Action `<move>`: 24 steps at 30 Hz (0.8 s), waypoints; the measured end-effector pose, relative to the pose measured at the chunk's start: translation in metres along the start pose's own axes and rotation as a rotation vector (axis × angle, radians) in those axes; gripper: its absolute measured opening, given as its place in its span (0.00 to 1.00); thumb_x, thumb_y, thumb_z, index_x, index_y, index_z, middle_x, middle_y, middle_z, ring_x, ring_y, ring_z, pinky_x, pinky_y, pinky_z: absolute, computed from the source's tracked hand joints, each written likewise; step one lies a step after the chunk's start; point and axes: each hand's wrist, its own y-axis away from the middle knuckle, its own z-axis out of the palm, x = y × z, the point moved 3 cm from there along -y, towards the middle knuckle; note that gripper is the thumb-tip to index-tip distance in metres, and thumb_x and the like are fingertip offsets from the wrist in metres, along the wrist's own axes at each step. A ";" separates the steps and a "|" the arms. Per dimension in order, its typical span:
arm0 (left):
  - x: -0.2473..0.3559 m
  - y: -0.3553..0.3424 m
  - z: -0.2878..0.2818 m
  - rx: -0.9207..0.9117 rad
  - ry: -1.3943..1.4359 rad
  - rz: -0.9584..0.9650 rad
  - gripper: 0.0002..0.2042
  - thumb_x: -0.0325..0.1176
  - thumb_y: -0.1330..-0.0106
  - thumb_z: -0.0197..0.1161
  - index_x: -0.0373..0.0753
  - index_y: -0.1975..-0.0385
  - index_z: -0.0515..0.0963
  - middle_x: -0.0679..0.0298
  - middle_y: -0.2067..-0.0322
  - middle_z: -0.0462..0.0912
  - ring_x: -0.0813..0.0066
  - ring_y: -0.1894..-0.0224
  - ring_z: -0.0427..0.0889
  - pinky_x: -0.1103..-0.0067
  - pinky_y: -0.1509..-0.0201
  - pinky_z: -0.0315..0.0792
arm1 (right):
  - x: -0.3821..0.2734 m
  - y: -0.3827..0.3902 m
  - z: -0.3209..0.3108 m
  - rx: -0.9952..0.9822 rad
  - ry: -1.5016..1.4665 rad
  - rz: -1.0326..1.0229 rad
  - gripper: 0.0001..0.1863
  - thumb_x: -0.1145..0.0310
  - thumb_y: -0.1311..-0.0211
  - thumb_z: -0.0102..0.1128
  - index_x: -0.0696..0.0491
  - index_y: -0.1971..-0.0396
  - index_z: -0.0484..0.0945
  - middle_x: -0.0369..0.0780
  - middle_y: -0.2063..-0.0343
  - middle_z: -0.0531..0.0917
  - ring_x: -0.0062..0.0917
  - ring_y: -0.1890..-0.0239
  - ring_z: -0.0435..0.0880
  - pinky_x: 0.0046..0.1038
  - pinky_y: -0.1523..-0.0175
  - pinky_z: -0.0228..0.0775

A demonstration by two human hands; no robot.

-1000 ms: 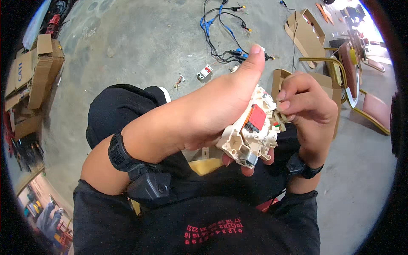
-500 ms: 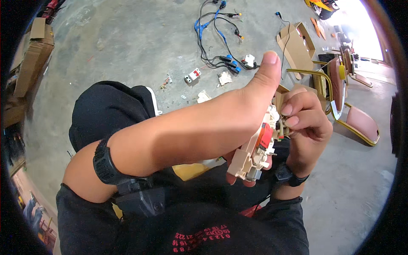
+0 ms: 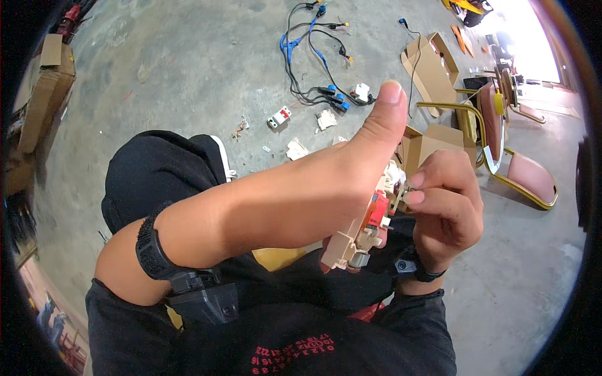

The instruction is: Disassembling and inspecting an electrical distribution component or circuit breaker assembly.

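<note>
My left hand (image 3: 367,156) grips an opened circuit breaker (image 3: 343,245), its thumb raised and its other fingers mostly hidden behind the palm and breaker. The breaker has a cream housing with a red part, white pieces and metal terminals exposed along its side. My right hand (image 3: 450,203) is closed in a pinch at the breaker's upper right side. Between its thumb and finger is a small metal part (image 3: 400,199), partly covered by the fingertips. I cannot tell whether this part is still joined to the breaker.
On the concrete floor lie a white breaker with red switches (image 3: 279,117), cream housing pieces (image 3: 326,119) and black-and-blue cables (image 3: 291,56). Cardboard boxes (image 3: 433,72) and pink chairs with gold frames (image 3: 532,178) stand at the right. Stacked cardboard (image 3: 47,106) is at the far left.
Both hands and the breaker have shifted slightly left in the view. The right fingertips have drawn a little away from the breaker, and the metal part shows more between them.
</note>
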 end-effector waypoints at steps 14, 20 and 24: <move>-0.005 -0.002 -0.004 0.019 -0.224 -0.067 0.46 0.76 0.34 0.20 0.37 0.61 0.75 0.66 0.71 0.78 0.78 0.69 0.77 0.83 0.63 0.70 | -0.003 0.002 -0.005 0.055 0.169 -0.110 0.10 0.68 0.60 0.66 0.50 0.72 0.86 0.36 0.69 0.82 0.29 0.68 0.78 0.28 0.65 0.70; -0.003 0.000 0.000 -0.009 -0.172 -0.148 0.45 0.76 0.34 0.20 0.37 0.60 0.74 0.65 0.71 0.78 0.79 0.70 0.76 0.83 0.63 0.70 | -0.002 0.001 -0.002 0.010 0.179 -0.111 0.11 0.67 0.61 0.67 0.50 0.72 0.86 0.36 0.69 0.82 0.29 0.68 0.77 0.26 0.66 0.70; -0.004 -0.001 -0.002 -0.025 -0.185 -0.110 0.46 0.77 0.35 0.20 0.37 0.60 0.74 0.65 0.72 0.78 0.79 0.69 0.77 0.83 0.62 0.71 | -0.003 0.001 -0.001 0.017 0.184 -0.110 0.11 0.67 0.62 0.66 0.50 0.73 0.87 0.36 0.69 0.82 0.29 0.69 0.78 0.27 0.66 0.70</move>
